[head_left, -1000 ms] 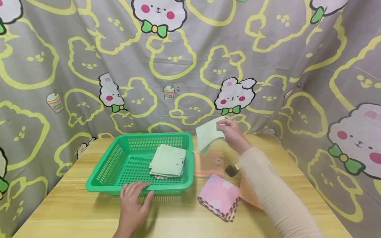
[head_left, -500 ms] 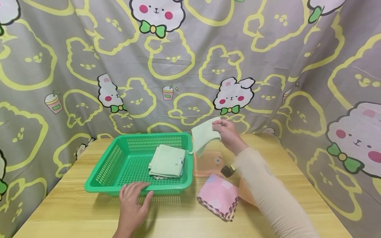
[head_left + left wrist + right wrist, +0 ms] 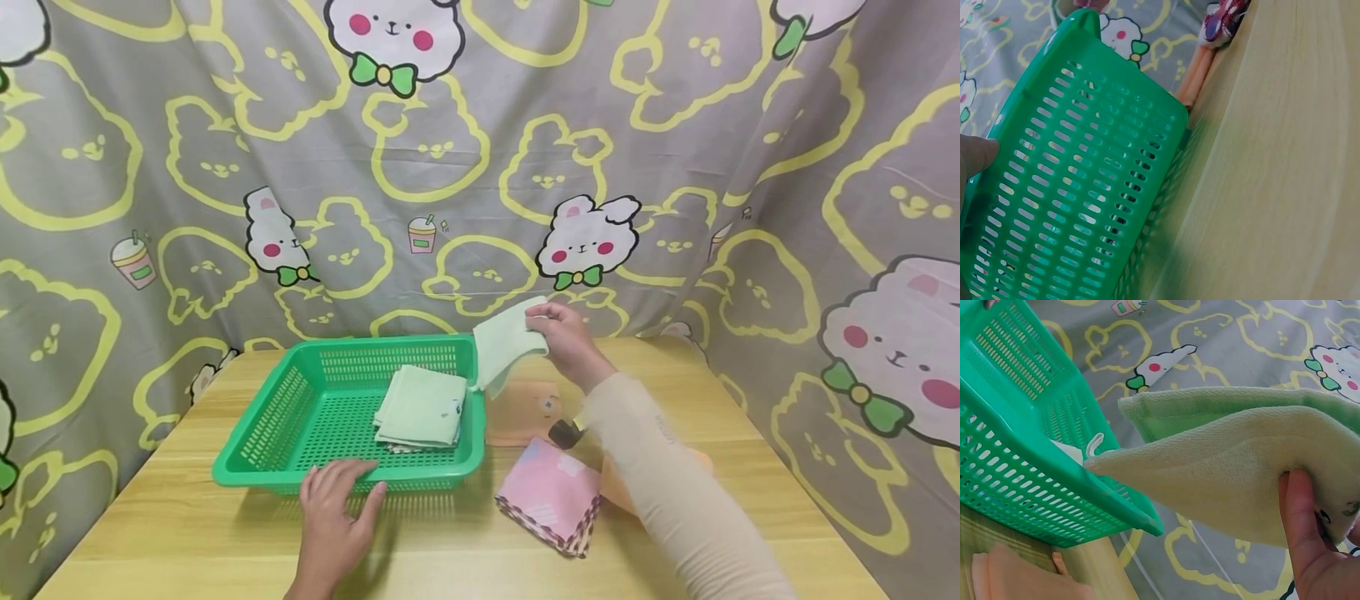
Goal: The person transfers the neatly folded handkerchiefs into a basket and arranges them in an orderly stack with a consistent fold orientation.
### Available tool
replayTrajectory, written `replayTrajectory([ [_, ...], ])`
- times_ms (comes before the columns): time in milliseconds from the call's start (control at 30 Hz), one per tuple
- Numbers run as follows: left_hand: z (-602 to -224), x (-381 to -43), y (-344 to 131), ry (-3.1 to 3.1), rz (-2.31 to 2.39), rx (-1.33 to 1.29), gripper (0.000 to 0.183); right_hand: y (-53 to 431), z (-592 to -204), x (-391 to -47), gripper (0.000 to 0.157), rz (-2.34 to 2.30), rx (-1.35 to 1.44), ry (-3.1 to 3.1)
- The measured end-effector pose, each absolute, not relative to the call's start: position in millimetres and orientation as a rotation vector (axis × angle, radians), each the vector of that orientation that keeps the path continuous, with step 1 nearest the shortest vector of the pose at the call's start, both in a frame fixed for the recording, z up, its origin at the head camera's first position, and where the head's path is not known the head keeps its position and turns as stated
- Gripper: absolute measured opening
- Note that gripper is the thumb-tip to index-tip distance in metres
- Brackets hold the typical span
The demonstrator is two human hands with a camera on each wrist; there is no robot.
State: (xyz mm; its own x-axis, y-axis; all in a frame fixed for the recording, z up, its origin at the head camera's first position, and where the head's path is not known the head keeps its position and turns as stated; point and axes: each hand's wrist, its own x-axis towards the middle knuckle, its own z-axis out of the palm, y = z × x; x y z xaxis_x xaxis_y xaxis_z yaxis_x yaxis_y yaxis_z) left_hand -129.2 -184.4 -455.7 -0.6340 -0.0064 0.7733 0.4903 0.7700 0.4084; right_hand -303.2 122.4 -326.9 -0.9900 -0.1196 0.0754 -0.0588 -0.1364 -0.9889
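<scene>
My right hand (image 3: 572, 340) pinches a folded pale green towel (image 3: 510, 340) above the right rim of a green plastic basket (image 3: 258, 477). The towel (image 3: 1222, 462) droops toward the basket, and its corner with a small hanging loop (image 3: 1094, 445) overlaps the rim in the right wrist view. Whether they touch I cannot tell. My left hand (image 3: 335, 504) holds the basket's near rim, fingers over the edge and thumb at the outer side. One fingertip (image 3: 984, 153) shows against the rim in the left wrist view. Inside the basket, folded pale green towels (image 3: 423, 404) lie stacked at the right.
Right of the basket lie a folded orange towel (image 3: 517, 408) and a pink patterned cloth (image 3: 551, 496) with a striped edge. Another orange cloth (image 3: 617, 483) is partly hidden under my right forearm. A small dark object (image 3: 564, 433) sits by the sleeve. A patterned curtain (image 3: 465, 167) hangs behind.
My right hand has moved slightly left with the pale green towel, bringing its corner over the basket's right rim. My left hand stays at the near rim.
</scene>
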Motion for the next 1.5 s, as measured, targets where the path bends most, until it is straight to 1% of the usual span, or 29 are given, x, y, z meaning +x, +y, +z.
replayTrajectory([
  [300,-458,-128,-184,-2.152,-0.767,-0.351,0.026,116,-331,-303,0.019,-2.331,-0.221,2.029],
  [633,-457,-128,-183,-2.149,-0.775,-0.351,0.026,111,-334,-305,0.022,-2.335,-0.222,2.02],
  [1200,-457,-128,-184,-2.153,-0.76,-0.351,0.026,91,-339,-307,0.014,-2.384,-0.203,1.922],
  [1500,-457,-128,-184,-2.156,-0.759,-0.349,0.027,83,-341,-307,0.014,-2.431,-0.182,1.896],
])
